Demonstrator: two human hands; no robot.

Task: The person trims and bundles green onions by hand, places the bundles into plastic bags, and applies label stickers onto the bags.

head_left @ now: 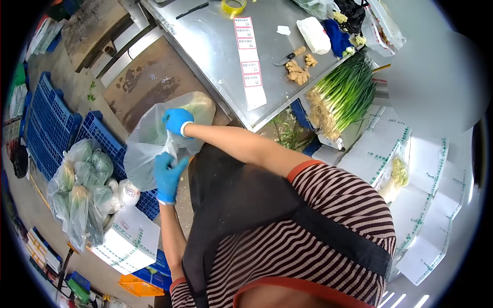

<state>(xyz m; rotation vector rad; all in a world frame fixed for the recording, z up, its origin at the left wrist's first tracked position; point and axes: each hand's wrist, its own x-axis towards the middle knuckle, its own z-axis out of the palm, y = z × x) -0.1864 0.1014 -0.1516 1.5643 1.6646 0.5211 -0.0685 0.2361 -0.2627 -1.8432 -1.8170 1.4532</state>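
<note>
A clear plastic bag (149, 131) hangs in front of my body, with a pale green vegetable (201, 109) showing hazily through its far end. My right hand (177, 122), in a blue glove, is closed on the gathered film of the bag. Just below it, my left hand (169, 178), also gloved in blue, grips the twisted part of the bag with its fingers, the thumb standing out to the side. The bag's film spreads out to the left of both hands. Fingertips are partly hidden by the plastic.
A metal table (205, 43) carries a label strip (247, 56), yellow tape (233, 6), a knife (290, 55) and ginger (298, 73). Scallions (346, 95) lie beside it. Bagged vegetables (82, 190) sit by a white box (128, 238) and blue crates (49, 123). White boxes (411, 215) are stacked right.
</note>
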